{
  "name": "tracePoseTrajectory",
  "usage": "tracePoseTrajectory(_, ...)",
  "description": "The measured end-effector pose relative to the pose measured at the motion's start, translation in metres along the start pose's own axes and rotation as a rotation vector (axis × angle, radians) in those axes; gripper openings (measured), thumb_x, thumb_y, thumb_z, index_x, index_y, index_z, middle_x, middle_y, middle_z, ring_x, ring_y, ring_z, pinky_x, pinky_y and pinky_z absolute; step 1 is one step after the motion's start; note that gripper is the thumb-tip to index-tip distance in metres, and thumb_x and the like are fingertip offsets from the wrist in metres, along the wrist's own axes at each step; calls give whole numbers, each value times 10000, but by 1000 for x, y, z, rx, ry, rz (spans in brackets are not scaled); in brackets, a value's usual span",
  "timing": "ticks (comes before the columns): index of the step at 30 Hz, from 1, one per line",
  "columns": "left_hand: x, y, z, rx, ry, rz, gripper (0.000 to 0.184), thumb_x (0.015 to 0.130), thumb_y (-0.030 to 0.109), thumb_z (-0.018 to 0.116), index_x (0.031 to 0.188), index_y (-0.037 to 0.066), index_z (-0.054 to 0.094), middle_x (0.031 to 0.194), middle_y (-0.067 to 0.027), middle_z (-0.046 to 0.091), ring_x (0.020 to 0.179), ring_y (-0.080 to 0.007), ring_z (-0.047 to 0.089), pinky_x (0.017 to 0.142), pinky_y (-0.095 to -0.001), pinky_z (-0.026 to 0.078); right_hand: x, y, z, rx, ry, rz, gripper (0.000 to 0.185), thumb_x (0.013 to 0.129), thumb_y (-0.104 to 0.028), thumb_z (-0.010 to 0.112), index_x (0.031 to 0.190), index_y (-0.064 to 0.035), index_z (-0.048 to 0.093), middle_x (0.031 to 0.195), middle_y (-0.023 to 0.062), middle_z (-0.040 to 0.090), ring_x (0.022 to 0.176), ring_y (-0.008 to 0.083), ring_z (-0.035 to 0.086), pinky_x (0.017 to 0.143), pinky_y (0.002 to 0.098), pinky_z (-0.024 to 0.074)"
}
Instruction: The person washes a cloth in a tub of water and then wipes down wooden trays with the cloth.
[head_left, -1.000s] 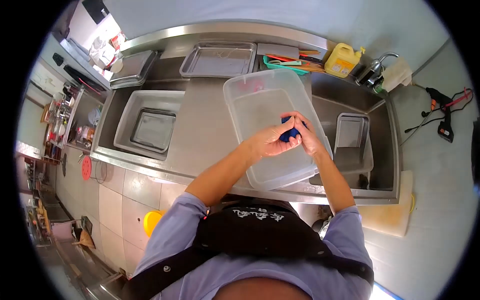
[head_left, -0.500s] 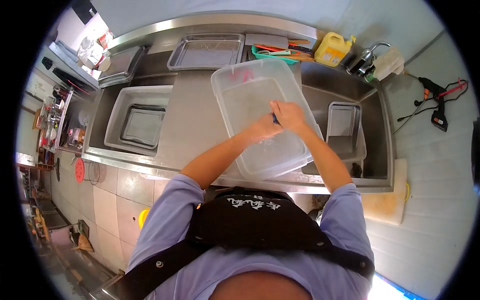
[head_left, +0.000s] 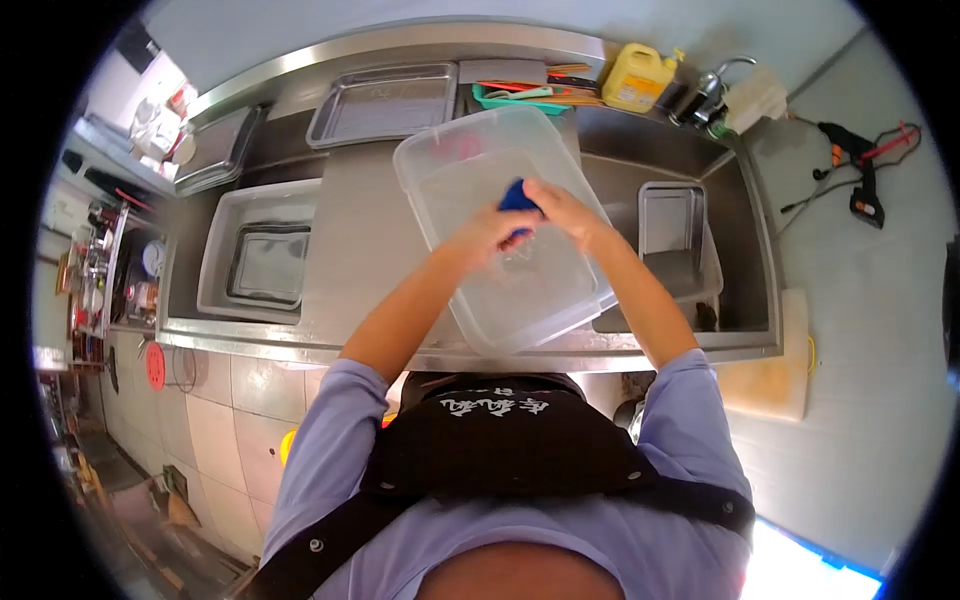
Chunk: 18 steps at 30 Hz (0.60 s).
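Note:
A dark blue cloth or sponge (head_left: 517, 197) is gripped between both hands over a translucent plastic bin (head_left: 470, 290). My left hand (head_left: 487, 236) closes on its lower left part, slightly blurred. My right hand (head_left: 562, 210) holds its upper right side with bent fingers. Drops or wet streaks show on the bin's surface just under the hands. The bin lies tilted across the steel counter (head_left: 350, 240) and the edge of the right sink, with pink marks near its far end.
The left sink holds a grey tub (head_left: 215, 260) with a metal tray inside. Another metal tray (head_left: 385, 105) and a green basket of utensils (head_left: 525, 100) stand at the back. A yellow jug (head_left: 637, 78) stands near the faucet (head_left: 708, 88). The right sink holds a tray (head_left: 670, 220).
Both hands have moved left and toward the bin's far end with the blue item, now more visible than half a second ago. The whole view has shifted slightly.

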<state>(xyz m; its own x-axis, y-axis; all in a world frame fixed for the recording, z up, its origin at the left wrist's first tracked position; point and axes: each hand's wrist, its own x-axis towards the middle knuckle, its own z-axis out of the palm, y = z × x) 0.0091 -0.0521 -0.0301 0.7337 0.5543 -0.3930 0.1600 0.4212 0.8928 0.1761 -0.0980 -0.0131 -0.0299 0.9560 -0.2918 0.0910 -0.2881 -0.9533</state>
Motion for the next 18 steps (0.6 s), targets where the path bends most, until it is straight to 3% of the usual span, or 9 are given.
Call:
tracePoseTrajectory(2,-11,17,-2,-375,28,-56,388,848,296,669,1091,48,494,861,-52,564,636,-71,491,489,-199,379,4,5,-11,194,-54,-19,563,846,-639,521,1072,-127,579,1054,15,587,963,152,510,931,374,385)
tracePoseTrajectory(4,-12,20,4,-703,-227,-87,368,868,302,655,1077,41,500,882,-57,559,649,-74,495,490,-198,388,7,9,-12,366,-76,-107,681,791,-697,548,1175,-135,544,1133,27,568,1036,159,495,994,399,350)
tracePoseTrajectory(5,-12,21,5,-863,-353,-105,360,877,305,648,1070,38,503,892,-59,557,656,-76,497,490,-198,392,5,12,-13,551,-162,-85,812,766,-698,554,1302,-97,456,1239,89,510,1119,194,489,1034,469,353)
tracePoseTrajectory(8,-4,9,32,-1157,-554,-248,352,890,292,636,1088,39,491,892,-56,552,654,-77,491,492,-186,400,-6,-20,-2,882,-582,-275,726,831,-572,590,1326,-64,432,1250,130,513,1128,230,499,1043,467,347)
tracePoseTrajectory(9,-9,12,44,-1094,-435,-257,326,899,261,627,1094,40,486,890,-52,539,652,-76,483,495,-180,409,-10,-31,2,858,-441,-302,575,887,-382,594,1325,-46,433,1012,89,578,918,196,568,941,423,437)
tracePoseTrajectory(12,-21,28,51,-773,-400,-83,295,900,232,628,1074,47,476,889,-49,528,664,-73,481,478,-182,405,9,-28,-22,778,-564,-355,460,913,-240,554,1318,-49,448,742,4,489,648,117,510,752,352,482)
tracePoseTrajectory(13,-27,37,52,-694,-336,-123,199,863,175,659,941,64,514,831,-32,528,612,-58,463,432,-181,345,-8,-50,-11,690,-353,-250,362,960,-192,475,1290,-46,473,620,-44,338,486,65,364,586,283,431)
tracePoseTrajectory(16,-20,35,43,-350,-278,-153,143,811,109,662,796,94,521,726,1,513,524,-43,417,409,-184,276,-14,-58,0,584,-253,-170,310,987,-172,421,1264,-51,488,596,-46,352,438,61,346,517,246,381)
tracePoseTrajectory(18,-18,31,46,-58,-115,-145,196,726,157,698,678,116,512,600,39,459,458,-48,369,406,-211,246,-17,-57,10,575,-137,-116,278,1006,-188,387,1227,-65,503,569,-43,346,395,57,304,468,228,335)
